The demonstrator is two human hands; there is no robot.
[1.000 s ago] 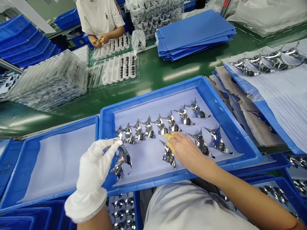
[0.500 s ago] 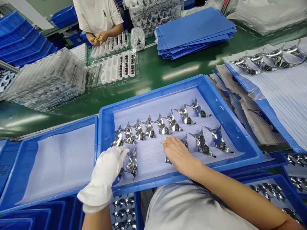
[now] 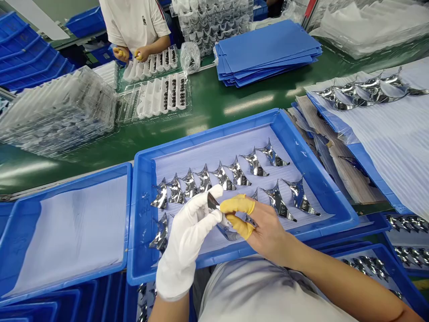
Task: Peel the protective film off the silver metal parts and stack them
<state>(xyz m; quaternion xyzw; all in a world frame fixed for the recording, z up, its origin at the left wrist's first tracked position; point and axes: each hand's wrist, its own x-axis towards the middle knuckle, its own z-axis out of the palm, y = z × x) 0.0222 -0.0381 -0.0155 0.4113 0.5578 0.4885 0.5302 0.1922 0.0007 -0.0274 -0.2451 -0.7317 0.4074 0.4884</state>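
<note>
My left hand [image 3: 187,237], in a white glove, grips a curved, mirror-shiny chrome piece [image 3: 212,202] between thumb and fingers. My right hand [image 3: 264,223] is bare except for yellow finger cots, and its thumb and finger pinch the same piece from the right. Both hands are over the front half of a blue tray [image 3: 241,257] lined with a white sheet. Behind them lies a slanting row of similar pointed chrome pieces [image 3: 205,179]. More sit at the right [image 3: 277,201] and one at the left [image 3: 161,235]. My hands hide part of the front row.
At left is a second blue tray [image 3: 80,223] with a white liner. Blue sheets [image 3: 264,51] are stacked on the green bench [image 3: 211,107]. Clear plastic trays [image 3: 67,112] pile up at left. Chrome parts [image 3: 372,91] lie on white sheeting at right. Across the bench, a person [image 3: 136,27] handles small parts.
My left hand has moved right and now meets my right hand above the tray. A chrome piece is now held between them, and one piece at front left is no longer visible.
</note>
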